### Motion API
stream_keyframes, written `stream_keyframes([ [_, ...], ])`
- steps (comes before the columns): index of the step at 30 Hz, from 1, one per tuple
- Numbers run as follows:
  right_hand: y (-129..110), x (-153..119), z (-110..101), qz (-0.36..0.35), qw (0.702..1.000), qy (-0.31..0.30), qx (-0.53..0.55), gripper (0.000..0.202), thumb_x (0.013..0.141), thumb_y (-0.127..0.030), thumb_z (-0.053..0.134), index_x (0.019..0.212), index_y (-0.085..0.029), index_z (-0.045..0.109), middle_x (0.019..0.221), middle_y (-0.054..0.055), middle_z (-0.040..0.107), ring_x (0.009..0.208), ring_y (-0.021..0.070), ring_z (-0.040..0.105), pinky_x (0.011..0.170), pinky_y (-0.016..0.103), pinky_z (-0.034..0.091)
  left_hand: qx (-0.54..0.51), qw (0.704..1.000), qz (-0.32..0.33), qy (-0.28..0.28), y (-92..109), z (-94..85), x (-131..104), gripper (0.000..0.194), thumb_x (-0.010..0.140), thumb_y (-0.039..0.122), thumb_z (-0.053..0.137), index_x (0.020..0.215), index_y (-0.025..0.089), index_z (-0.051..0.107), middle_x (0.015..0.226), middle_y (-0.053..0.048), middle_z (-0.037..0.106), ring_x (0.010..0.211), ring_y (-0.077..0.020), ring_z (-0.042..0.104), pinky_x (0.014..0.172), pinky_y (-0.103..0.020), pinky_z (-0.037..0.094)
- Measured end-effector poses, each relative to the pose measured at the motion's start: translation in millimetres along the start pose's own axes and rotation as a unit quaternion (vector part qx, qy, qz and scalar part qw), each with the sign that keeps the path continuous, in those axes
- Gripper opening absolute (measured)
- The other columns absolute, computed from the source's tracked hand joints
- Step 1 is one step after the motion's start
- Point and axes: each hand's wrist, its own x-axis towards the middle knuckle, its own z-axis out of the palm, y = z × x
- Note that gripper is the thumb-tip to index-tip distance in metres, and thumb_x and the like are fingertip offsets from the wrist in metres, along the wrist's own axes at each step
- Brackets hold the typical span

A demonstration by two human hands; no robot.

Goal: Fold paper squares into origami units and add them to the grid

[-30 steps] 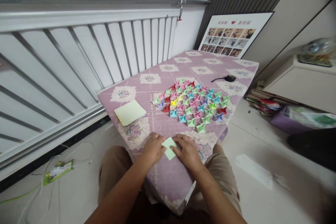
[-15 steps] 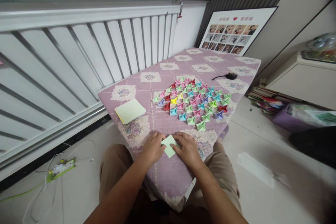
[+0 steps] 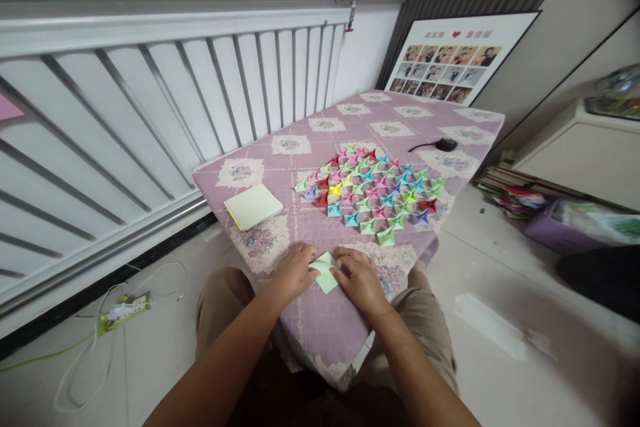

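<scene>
A pale green square of folding paper (image 3: 326, 278) lies near the front corner of the table, turned like a diamond. My left hand (image 3: 298, 269) pinches its left corner, and my right hand (image 3: 357, 273) grips the right corner. Between my thumbs the upper part of the sheet is lifted or bent, with a crease across it. Beyond my hands sit several folded paper stars (image 3: 380, 193) in green, pink, blue, red and yellow, set out in rows. To the left of them rests a stack of pale paper squares (image 3: 254, 205).
A flowered pink tablecloth (image 3: 330, 340) covers the table. Toward the far right lies a black object with a short cord (image 3: 445, 145). A white radiator (image 3: 190, 93) runs along the left. On the floor is a power strip (image 3: 125, 312) with cables.
Earlier the green paper lay flat under my fingers; now its upper part is raised and bent between both thumbs. The whole view has shifted slightly.
</scene>
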Motion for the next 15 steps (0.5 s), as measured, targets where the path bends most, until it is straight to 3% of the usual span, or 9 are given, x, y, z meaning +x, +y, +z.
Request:
stream_keyframes([
  [15, -0.7, -1.2, -0.3, -0.03, 0.999, 0.013, -0.005, 0.006, 0.08, -0.026, 0.06, 0.081, -0.023, 0.065, 0.104, 0.005, 0.064, 0.1, 0.023, 0.054, 0.085, 0.038, 0.034, 0.031, 0.999, 0.037, -0.001, -10.6, 5.6, -1.6, 0.013, 0.082, 0.026, 0.061, 0.094, 0.023, 0.063, 0.101, -0.003, 0.055, 0.094, -0.0181, 0.052, 0.083, -0.029, 0.042],
])
